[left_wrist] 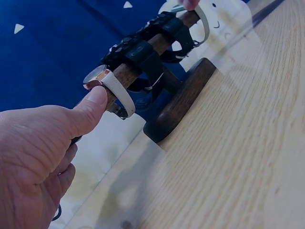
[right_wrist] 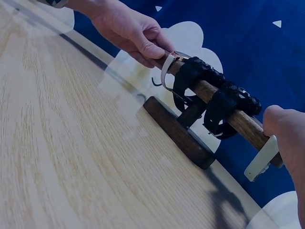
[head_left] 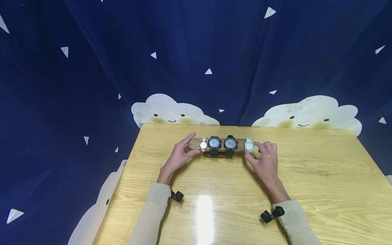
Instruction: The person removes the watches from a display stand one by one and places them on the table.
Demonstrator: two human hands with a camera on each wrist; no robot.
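Observation:
A wooden T-shaped watch stand (head_left: 193, 144) stands on the table, its dark base (right_wrist: 177, 132) flat on the top. Four watches would be too plain a tally, so by kind: a small watch with a white strap (left_wrist: 119, 93) sits at the bar's left, two chunky black digital watches (head_left: 214, 143) fill the middle, and a mint-green watch (head_left: 249, 146) is round the right end. My left hand (head_left: 180, 154) grips the bar's left end, thumb beside the white-strapped watch. With thumb and fingers, my right hand (head_left: 265, 165) pinches the mint-green watch.
The light wooden table (head_left: 321, 190) extends widely to the right and toward me. Behind it hangs a dark blue curtain (head_left: 190, 41) with white triangles and smiling clouds. Small black devices (head_left: 272, 215) are worn on both wrists.

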